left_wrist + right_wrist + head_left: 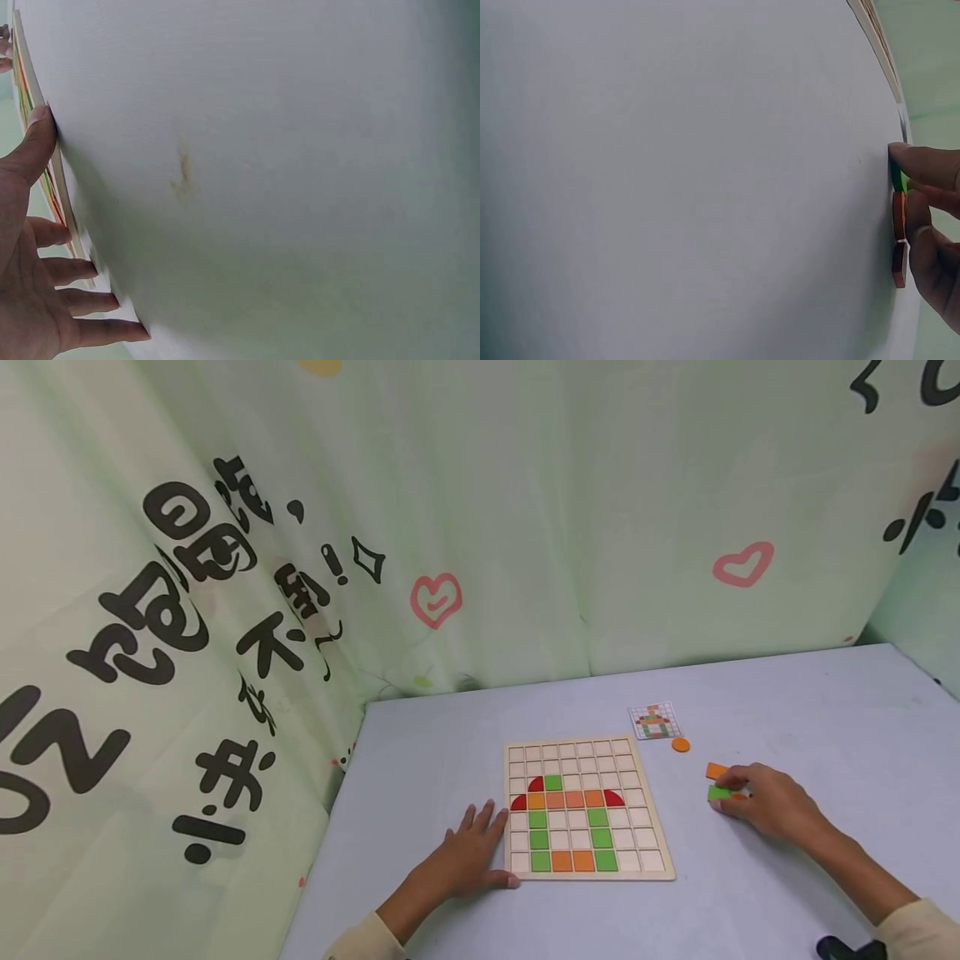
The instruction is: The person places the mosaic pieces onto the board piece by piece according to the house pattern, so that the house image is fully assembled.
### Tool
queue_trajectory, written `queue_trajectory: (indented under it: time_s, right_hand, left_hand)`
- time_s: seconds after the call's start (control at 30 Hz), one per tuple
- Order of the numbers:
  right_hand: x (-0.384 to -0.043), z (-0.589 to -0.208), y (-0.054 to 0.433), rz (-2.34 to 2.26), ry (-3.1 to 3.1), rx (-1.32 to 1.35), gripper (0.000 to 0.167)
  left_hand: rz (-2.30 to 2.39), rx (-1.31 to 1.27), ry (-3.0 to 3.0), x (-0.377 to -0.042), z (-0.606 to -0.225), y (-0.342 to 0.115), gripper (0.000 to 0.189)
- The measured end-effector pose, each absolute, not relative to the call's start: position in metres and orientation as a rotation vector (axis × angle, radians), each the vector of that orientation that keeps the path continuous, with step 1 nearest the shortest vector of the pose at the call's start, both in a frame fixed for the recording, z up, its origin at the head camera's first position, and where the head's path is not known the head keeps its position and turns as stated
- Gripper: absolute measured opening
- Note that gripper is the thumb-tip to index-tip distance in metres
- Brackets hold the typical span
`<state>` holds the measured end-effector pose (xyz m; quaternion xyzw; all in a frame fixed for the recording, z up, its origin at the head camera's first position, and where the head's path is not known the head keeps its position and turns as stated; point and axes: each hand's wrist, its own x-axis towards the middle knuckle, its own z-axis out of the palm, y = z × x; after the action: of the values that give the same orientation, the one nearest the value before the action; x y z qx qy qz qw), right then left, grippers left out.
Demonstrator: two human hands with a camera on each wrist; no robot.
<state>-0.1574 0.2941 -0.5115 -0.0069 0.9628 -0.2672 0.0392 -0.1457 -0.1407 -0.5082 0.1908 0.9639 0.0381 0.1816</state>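
Observation:
A wooden grid board (pixel 540 746) lies flat, bearing green and orange square tiles and red quarter-round pieces. Beside its left edge rests my left hand (pixel 471 852), fingers spread, the thumb touching the lower left corner. To the right of the board, my right hand (pixel 772 802) pinches a green tile (pixel 716 792) between thumb and fingers, close to the tabletop. An orange tile (pixel 716 770) lies just beyond that one. In the right wrist view, an orange piece (pixel 898 216) and a darker reddish piece (pixel 899 264) line up past the green tile, partly behind the fingers.
Behind the board's right corner lies a small picture card (pixel 654 721) with a coloured grid figure. An orange round piece (pixel 680 744) is near it. A black object (pixel 851 948) shows at the table's front right. A printed curtain (pixel 525 527) hangs behind the table.

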Motion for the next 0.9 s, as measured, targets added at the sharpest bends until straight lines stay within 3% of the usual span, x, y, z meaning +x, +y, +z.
queue_trajectory:
  time_s: [0.23, 0.5, 0.9]
  right_hand:
    - [-0.1541, -0.5102, 0.2918, -0.854, 2.969, -0.041, 0.028]
    - [-0.1552, -0.5100, 0.2937, -0.858, 2.918, -0.034, 0.038]
    - [-0.1560, -0.5099, 0.2931, -0.907, 2.944, -0.097, 0.027]
  left_hand:
    - [0.110, 0.541, 2.722, -0.1460, -0.5085, -0.1416, 0.102]
    - [0.122, 0.549, 2.720, -0.1459, -0.5080, -0.1418, 0.101]
    - [0.118, 0.546, 2.716, -0.1457, -0.5087, -0.1427, 0.101]
